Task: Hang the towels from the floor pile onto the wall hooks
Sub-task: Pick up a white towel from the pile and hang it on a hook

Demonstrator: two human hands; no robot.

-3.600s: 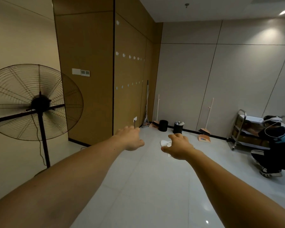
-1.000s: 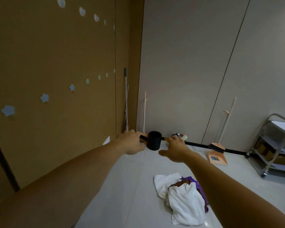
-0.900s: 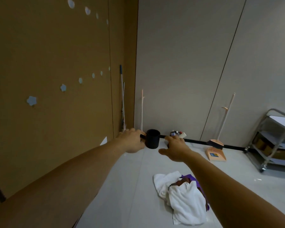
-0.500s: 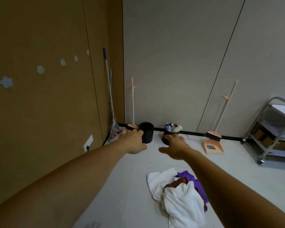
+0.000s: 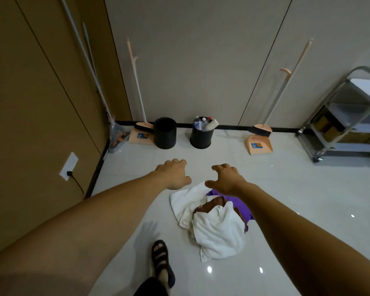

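Both hands free, left hand (image 5: 175, 174) and right hand (image 5: 226, 178) loosely curled above the towel pile (image 5: 212, 223) at frame centre; soft, light, floppy; I'd pinch a white edge.

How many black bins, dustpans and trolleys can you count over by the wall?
Black bins: 2
Dustpans: 2
Trolleys: 1
Total: 5
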